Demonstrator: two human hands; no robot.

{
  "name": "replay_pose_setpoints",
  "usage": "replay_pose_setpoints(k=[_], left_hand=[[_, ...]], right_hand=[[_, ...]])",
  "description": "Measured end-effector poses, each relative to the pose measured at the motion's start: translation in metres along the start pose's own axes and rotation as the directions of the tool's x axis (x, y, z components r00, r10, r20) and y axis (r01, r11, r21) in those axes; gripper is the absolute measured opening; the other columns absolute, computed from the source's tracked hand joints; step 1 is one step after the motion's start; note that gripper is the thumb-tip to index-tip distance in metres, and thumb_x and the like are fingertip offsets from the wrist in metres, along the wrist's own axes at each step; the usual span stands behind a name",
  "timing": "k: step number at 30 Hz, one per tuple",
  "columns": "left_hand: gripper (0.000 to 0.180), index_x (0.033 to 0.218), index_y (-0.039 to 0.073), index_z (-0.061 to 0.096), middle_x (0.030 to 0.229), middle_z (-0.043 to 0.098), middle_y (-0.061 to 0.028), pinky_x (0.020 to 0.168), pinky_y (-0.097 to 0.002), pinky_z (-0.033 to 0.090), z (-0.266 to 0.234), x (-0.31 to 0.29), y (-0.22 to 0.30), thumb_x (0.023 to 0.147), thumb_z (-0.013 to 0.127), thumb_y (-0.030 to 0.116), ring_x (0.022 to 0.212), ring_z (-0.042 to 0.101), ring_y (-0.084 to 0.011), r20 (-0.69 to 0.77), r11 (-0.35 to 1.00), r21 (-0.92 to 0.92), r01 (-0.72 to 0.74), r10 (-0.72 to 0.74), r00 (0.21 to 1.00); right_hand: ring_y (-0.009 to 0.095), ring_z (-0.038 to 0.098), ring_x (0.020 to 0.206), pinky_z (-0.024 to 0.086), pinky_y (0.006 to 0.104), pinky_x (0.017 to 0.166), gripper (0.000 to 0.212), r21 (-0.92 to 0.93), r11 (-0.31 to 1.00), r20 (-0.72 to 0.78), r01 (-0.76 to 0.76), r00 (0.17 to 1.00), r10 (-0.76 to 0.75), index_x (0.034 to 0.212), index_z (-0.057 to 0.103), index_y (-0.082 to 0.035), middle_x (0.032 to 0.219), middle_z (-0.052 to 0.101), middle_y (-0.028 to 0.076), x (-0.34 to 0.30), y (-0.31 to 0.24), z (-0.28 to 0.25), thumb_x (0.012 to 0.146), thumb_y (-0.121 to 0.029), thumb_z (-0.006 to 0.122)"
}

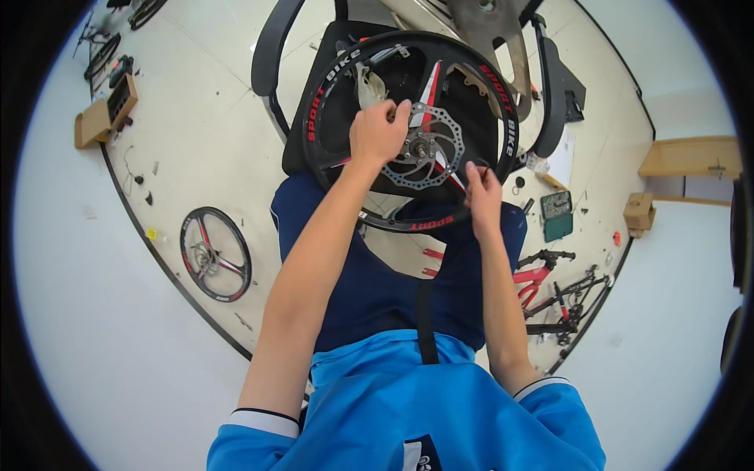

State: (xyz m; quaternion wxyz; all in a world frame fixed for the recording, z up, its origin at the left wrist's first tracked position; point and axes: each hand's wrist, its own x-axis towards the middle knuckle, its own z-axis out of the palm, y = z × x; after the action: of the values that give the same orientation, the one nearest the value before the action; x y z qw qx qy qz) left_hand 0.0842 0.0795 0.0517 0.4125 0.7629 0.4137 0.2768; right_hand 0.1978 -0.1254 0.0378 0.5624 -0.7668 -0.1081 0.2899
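Observation:
A black bicycle wheel with red-and-white spokes lies across a black chair seat and my thighs. At its middle a silver disc brake rotor surrounds the hub. My left hand is curled closed over the rotor's left side; what its fingers hold, if anything, is hidden. Beside the rotor's lower right, inside the rim, my right hand has thumb and fingers pinched together. Something thin and dark shows by its fingertips, too small to name. A crumpled pale cloth or glove lies beyond my left hand.
Armrests flank the wheel. A second wheel lies on the floor at left, below an open cardboard box. At right are a green case, a red bike frame and a small carton. Metal parts stand at the top.

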Motion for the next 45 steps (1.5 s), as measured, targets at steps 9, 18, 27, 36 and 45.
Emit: replay_pose_setpoints(k=[9,18,27,36,45], left_hand=[[0.057,0.088,0.003,0.071,0.085,0.072,-0.0176,0.079,-0.0445,0.054,0.005,0.036,0.051,0.078,0.077,0.059,0.089,0.070,-0.0373,0.559,0.794,0.202,-0.573,0.387,0.733],[0.056,0.076,-0.001,0.070,0.070,0.069,-0.0162,0.068,-0.0375,0.053,-0.010,0.051,0.039,0.078,0.080,0.054,0.066,0.067,-0.0278,0.362,0.958,0.111,-0.263,0.208,0.909],[0.051,0.075,0.002,0.061,0.061,0.058,-0.0027,0.050,-0.0287,0.042,0.004,-0.005,-0.009,0.099,0.063,0.048,0.050,0.052,-0.0121,0.143,0.733,-0.568,0.376,-0.362,0.921],[0.052,0.081,-0.002,0.064,0.071,0.067,-0.0164,0.066,-0.0428,0.049,0.006,-0.020,0.007,0.099,0.058,0.046,0.068,0.066,-0.0330,-0.205,0.963,-0.245,0.111,-0.163,0.965],[0.045,0.080,0.007,0.060,0.074,0.067,-0.0123,0.060,-0.0465,0.053,0.025,0.006,0.014,0.095,0.062,0.050,0.071,0.068,-0.0342,-0.106,0.883,0.399,-0.248,0.313,0.944]], right_hand=[[0.005,0.033,0.054,0.029,0.0247,0.050,0.028,0.416,0.871,0.326,-0.260,0.937,0.124,0.083,0.051,-0.012,0.064,0.038,-0.007,-0.038,0.032,0.062,0.102,-0.027,0.065],[0.006,0.044,0.056,0.034,0.0271,0.050,0.032,0.142,0.987,0.242,0.080,0.964,-0.113,0.074,0.058,-0.006,0.062,0.048,-0.006,0.002,0.003,0.030,0.096,-0.024,0.071],[0.039,0.060,0.063,0.047,0.0416,0.060,0.037,-0.449,0.530,0.583,0.719,0.686,-0.436,0.080,0.065,0.006,0.068,0.062,0.022,0.081,-0.103,0.015,0.089,-0.029,0.073],[0.041,0.066,0.077,0.051,0.0483,0.067,0.026,-0.551,0.214,0.573,0.806,0.552,-0.605,0.107,0.057,-0.002,0.077,0.067,0.020,0.056,-0.113,0.014,0.098,-0.026,0.063],[0.038,0.063,0.060,0.049,0.0465,0.055,0.028,-0.400,-0.030,0.841,0.916,0.354,-0.408,0.090,0.053,-0.004,0.062,0.061,0.015,0.034,-0.082,0.001,0.103,-0.029,0.054]])
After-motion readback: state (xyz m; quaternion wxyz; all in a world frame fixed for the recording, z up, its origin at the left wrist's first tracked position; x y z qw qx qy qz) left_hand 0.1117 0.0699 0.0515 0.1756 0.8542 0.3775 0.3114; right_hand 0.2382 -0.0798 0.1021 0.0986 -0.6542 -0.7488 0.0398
